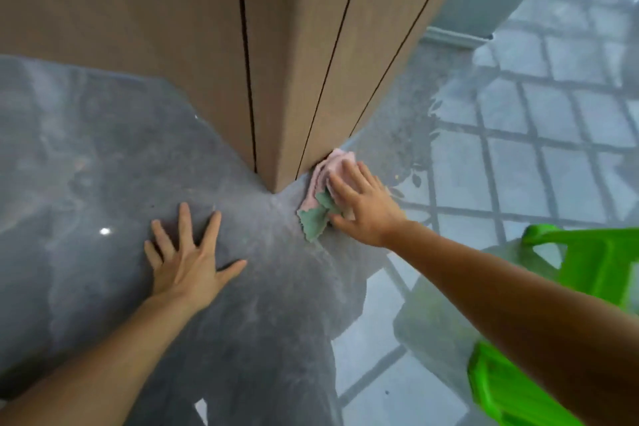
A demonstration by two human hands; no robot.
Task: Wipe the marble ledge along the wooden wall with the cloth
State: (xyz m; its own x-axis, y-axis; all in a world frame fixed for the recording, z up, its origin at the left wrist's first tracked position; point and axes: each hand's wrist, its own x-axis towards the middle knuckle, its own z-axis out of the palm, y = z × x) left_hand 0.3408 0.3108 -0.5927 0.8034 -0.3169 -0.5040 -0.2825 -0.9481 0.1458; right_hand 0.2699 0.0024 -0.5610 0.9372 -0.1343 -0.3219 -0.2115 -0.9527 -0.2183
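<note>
A grey marble ledge (103, 156) runs around the foot of a brown wooden wall (173, 28) whose corner juts toward me. A crumpled pink and green cloth (316, 204) lies on the ledge against the wall's right face, just past the corner. My right hand (363, 207) presses flat on the cloth, fingers spread over it. My left hand (188, 263) rests palm down on the bare marble left of the corner, fingers apart and holding nothing.
A bright green plastic chair (567, 287) stands at the lower right, close under my right forearm. Beyond the ledge's right edge lies a glossy grey tiled floor (518, 166). A few dark specks and leaves lie on the ledge near the floor (415, 180).
</note>
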